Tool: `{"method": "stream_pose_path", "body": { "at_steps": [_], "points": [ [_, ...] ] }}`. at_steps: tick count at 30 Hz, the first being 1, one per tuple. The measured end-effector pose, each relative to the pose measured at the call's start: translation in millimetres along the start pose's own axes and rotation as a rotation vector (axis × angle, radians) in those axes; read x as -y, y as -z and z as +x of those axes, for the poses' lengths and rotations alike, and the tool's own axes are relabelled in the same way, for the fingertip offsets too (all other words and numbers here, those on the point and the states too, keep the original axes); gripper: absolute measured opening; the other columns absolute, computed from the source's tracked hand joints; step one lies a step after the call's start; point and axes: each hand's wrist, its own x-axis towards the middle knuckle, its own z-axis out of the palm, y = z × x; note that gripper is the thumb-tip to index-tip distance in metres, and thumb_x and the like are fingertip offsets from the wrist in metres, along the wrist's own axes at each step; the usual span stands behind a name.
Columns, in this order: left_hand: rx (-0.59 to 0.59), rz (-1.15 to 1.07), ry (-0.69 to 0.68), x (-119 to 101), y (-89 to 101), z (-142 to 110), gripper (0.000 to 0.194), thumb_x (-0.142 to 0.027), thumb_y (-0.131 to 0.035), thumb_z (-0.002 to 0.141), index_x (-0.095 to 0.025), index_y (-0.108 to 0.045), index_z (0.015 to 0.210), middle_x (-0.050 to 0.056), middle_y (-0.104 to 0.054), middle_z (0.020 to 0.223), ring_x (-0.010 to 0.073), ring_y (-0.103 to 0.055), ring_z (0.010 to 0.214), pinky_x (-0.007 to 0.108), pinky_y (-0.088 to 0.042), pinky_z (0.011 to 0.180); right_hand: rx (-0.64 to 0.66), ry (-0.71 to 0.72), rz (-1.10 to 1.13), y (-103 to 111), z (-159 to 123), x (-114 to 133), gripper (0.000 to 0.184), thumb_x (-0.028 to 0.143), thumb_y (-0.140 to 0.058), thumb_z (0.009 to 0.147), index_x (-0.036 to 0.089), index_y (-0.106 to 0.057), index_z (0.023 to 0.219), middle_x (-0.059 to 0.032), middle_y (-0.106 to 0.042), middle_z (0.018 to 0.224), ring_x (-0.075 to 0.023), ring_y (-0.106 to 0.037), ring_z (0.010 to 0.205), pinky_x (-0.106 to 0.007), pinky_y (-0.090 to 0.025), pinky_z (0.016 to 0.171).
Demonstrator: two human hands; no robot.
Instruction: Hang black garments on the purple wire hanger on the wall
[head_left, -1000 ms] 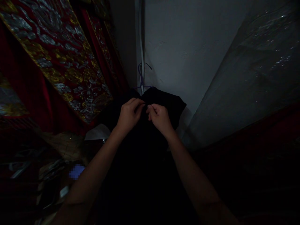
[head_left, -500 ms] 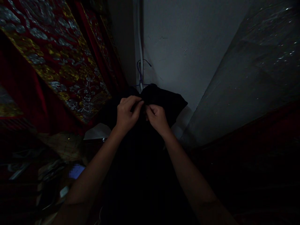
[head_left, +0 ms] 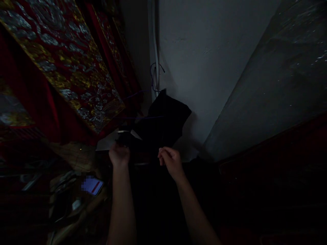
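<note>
A black garment [head_left: 168, 114] hangs against the wall from a thin purple wire hanger [head_left: 152, 76]. Its right shoulder is still over the wire, while the left part of the wire shows bare. My left hand [head_left: 119, 153] is closed at the loose left side of the garment, its fingertips partly lost in the dark cloth. Lower on the front, my right hand [head_left: 170, 160] pinches the garment, thumb against curled fingers. The dim light hides the cloth's folds and lower edge.
Red cloth with gold and silver embroidery [head_left: 74, 68] hangs at the left. A pale pipe [head_left: 155, 41] runs down the wall, behind the hanger. A lit phone [head_left: 93, 186] lies at lower left among dim clutter. Clear plastic sheeting [head_left: 276, 85] covers the right side.
My hands have moved apart and down from the garment's neck. The left one has drawn the garment's left side off the hanger, baring the wire there.
</note>
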Motion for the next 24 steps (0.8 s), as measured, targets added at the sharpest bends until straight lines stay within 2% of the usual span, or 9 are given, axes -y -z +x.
{"method": "stream_pose_path", "body": {
  "at_steps": [3,7,10,12,14,17,20,22,24],
  "points": [
    [-0.005,0.179,-0.032,24,5.8,-27,0.012,-0.028,-0.047,0.081,-0.022,-0.058,0.08,0.006,-0.069,0.083,0.0219,-0.067,0.095,0.033,-0.051,0.085,-0.098,-0.058,-0.004,12,-4,-14,0.041,0.054,-0.058,0.084,0.02,-0.058,0.061,0.0029,-0.049,0.044,-0.0107,-0.044,0.041,-0.024,-0.034,0.045],
    [0.136,0.414,-0.066,30,-16.9,-53,0.016,-0.032,-0.042,0.089,-0.023,-0.054,0.085,0.009,-0.069,0.101,0.0224,-0.065,0.107,0.038,-0.051,0.094,-0.192,-0.088,-0.067,29,0,-29,0.041,0.057,-0.059,0.085,0.02,-0.06,0.066,0.0004,-0.055,0.052,-0.0145,-0.052,0.049,-0.026,-0.042,0.05],
    [0.288,0.505,-0.156,33,-38.2,-76,0.018,-0.04,-0.051,0.089,-0.023,-0.057,0.088,0.006,-0.069,0.101,0.0212,-0.065,0.102,0.037,-0.052,0.093,-0.164,0.012,-0.142,23,-4,-30,0.03,0.051,-0.066,0.084,0.021,-0.065,0.087,-0.0059,-0.069,0.085,-0.0205,-0.067,0.08,-0.032,-0.055,0.072],
    [0.4,0.569,-0.211,37,-49.5,-94,0.017,-0.04,-0.063,0.086,-0.023,-0.063,0.088,0.004,-0.068,0.097,0.0199,-0.065,0.098,0.034,-0.051,0.092,-0.088,0.1,-0.16,12,-10,-24,0.035,0.043,-0.073,0.08,0.024,-0.064,0.108,-0.0084,-0.07,0.112,-0.024,-0.067,0.104,-0.036,-0.054,0.092],
    [0.474,0.64,-0.253,41,-57.3,-109,0.015,-0.038,-0.069,0.085,-0.023,-0.068,0.087,0.002,-0.068,0.093,0.0188,-0.064,0.094,0.032,-0.051,0.09,-0.01,0.159,-0.156,2,-15,-17,0.044,0.034,-0.073,0.08,0.026,-0.06,0.122,-0.0084,-0.067,0.125,-0.0252,-0.062,0.119,-0.039,-0.048,0.104],
    [0.477,0.707,-0.352,38,-61.7,-119,0.015,-0.038,-0.069,0.087,-0.023,-0.071,0.089,0.002,-0.067,0.092,0.0186,-0.064,0.092,0.031,-0.051,0.088,0.031,0.171,-0.135,0,-14,-5,0.031,0.027,-0.06,0.085,0.026,-0.067,0.115,-0.0061,-0.072,0.116,-0.026,-0.064,0.117,-0.041,-0.049,0.104],
    [0.511,0.768,-0.445,29,-56.1,-112,0.02,-0.04,-0.065,0.091,-0.024,-0.07,0.101,0.006,-0.067,0.112,0.0215,-0.061,0.113,0.035,-0.045,0.103,0.098,0.141,-0.132,14,1,12,0.022,0.029,-0.055,0.084,0.023,-0.075,0.091,-0.004,-0.075,0.09,-0.0259,-0.07,0.093,-0.04,-0.055,0.088],
    [0.625,0.847,-0.361,25,-46.6,-103,0.029,-0.045,-0.056,0.095,-0.025,-0.069,0.112,0.007,-0.068,0.12,0.0231,-0.059,0.12,0.037,-0.043,0.107,0.216,0.168,-0.154,26,18,27,0.022,0.029,-0.055,0.082,0.021,-0.076,0.083,-0.0031,-0.074,0.08,-0.0237,-0.069,0.082,-0.037,-0.056,0.082],
    [0.773,0.986,-0.166,23,-34.7,-94,0.037,-0.052,-0.049,0.097,-0.024,-0.071,0.109,0.007,-0.073,0.107,0.0249,-0.065,0.108,0.037,-0.05,0.097,0.32,0.249,-0.186,36,41,44,0.023,0.024,-0.054,0.08,0.02,-0.077,0.084,-0.0032,-0.075,0.082,-0.0222,-0.07,0.083,-0.036,-0.055,0.084]
  ]
}}
